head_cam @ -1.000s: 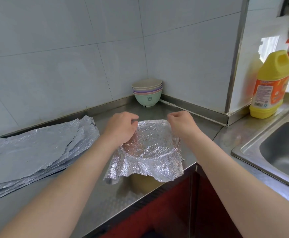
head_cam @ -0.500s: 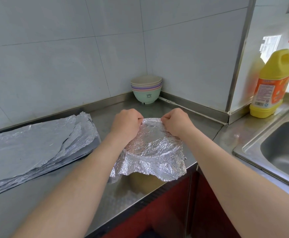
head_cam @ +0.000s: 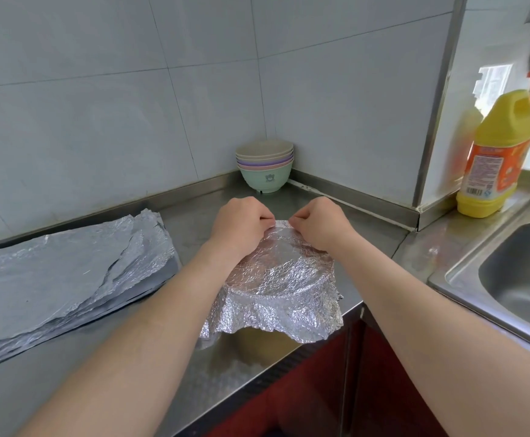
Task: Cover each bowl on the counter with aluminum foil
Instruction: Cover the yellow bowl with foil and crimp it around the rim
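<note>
**A:** At centre frame, what have your hands got?

**B:** The foil (head_cam: 282, 288). My left hand (head_cam: 241, 227) and right hand (head_cam: 317, 225) sit knuckle to knuckle, nearly touching. Their fingers are curled, and each pinches the foil's far edge.

**A:** And the bowl?

**B:** Under that foil, just below centre, near the counter's (head_cam: 194, 222) front edge. The foil is draped over its mouth, crinkled and sagging a little in the middle. Its near side hangs down like a skirt. Only a tan bit of the bowl (head_cam: 257, 337) shows below that skirt. I can't tell how snugly the foil sits round the rim.

**A:** Any other bowls?

**B:** A stack of bowls (head_cam: 265, 167) stands above my hands, in the corner where the tiled walls meet. A green one is at the bottom, with pink, purple and cream rims nested in it, all uncovered.

**A:** Spare foil?

**B:** At the left of the frame, a pile of sheets (head_cam: 68, 272) lies flat on the counter, well apart from the bowl.

**A:** And the right side?

**B:** A yellow bottle (head_cam: 497, 159) with an orange label stands at upper right, beside the sink (head_cam: 516, 279) at the right edge.
</note>
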A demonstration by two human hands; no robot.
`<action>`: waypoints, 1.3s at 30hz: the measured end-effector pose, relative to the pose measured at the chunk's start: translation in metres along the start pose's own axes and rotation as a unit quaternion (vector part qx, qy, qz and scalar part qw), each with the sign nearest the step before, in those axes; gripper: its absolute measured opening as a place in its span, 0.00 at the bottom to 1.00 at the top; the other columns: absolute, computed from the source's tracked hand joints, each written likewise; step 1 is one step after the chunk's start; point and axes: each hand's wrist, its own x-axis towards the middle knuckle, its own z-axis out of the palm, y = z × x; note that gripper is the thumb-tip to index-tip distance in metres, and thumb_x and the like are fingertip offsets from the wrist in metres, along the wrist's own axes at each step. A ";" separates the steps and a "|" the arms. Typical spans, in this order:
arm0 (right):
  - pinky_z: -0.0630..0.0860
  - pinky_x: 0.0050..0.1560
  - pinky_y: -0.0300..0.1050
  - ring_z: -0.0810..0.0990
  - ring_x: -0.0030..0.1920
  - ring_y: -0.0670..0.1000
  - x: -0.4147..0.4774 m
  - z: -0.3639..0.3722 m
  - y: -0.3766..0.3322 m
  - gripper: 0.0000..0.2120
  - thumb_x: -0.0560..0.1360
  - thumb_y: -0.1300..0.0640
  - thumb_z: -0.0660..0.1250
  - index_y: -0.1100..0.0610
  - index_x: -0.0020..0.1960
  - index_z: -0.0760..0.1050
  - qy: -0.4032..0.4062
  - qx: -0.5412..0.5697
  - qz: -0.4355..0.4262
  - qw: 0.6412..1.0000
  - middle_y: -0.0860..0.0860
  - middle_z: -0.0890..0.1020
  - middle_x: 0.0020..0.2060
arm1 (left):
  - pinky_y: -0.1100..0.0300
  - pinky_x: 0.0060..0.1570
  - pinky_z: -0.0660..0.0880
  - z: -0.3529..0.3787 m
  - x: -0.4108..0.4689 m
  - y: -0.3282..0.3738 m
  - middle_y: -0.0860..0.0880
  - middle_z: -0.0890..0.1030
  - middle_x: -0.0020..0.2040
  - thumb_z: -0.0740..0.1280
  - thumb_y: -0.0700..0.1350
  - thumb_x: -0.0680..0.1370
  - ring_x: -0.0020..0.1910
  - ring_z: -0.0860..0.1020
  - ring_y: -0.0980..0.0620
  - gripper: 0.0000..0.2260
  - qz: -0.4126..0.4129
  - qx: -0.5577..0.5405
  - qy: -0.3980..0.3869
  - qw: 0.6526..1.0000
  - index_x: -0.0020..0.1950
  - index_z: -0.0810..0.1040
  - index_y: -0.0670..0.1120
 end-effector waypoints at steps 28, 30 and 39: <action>0.67 0.71 0.57 0.73 0.67 0.49 -0.096 0.008 0.040 0.30 0.67 0.44 0.68 0.47 0.69 0.73 -0.025 0.536 0.102 0.838 0.46 0.76 0.67 | 0.57 0.62 0.71 -0.011 -0.107 0.049 0.62 0.75 0.66 0.59 0.61 0.78 0.65 0.71 0.58 0.18 0.110 -0.013 -0.040 0.993 0.65 0.76 0.58; 0.67 0.70 0.57 0.73 0.67 0.50 -0.101 0.012 0.044 0.26 0.72 0.48 0.66 0.48 0.70 0.72 -0.019 0.542 0.086 0.836 0.48 0.75 0.68 | 0.53 0.52 0.78 -0.004 -0.108 0.047 0.60 0.80 0.59 0.58 0.61 0.76 0.59 0.77 0.54 0.18 0.119 -0.027 0.010 0.993 0.59 0.80 0.56; 0.80 0.51 0.48 0.83 0.51 0.51 -0.118 0.011 0.027 0.23 0.74 0.71 0.55 0.53 0.56 0.82 -0.006 0.490 0.009 0.871 0.55 0.85 0.49 | 0.55 0.37 0.80 0.014 -0.107 0.050 0.58 0.84 0.49 0.64 0.52 0.74 0.48 0.82 0.55 0.11 0.116 -0.028 0.105 0.987 0.52 0.83 0.56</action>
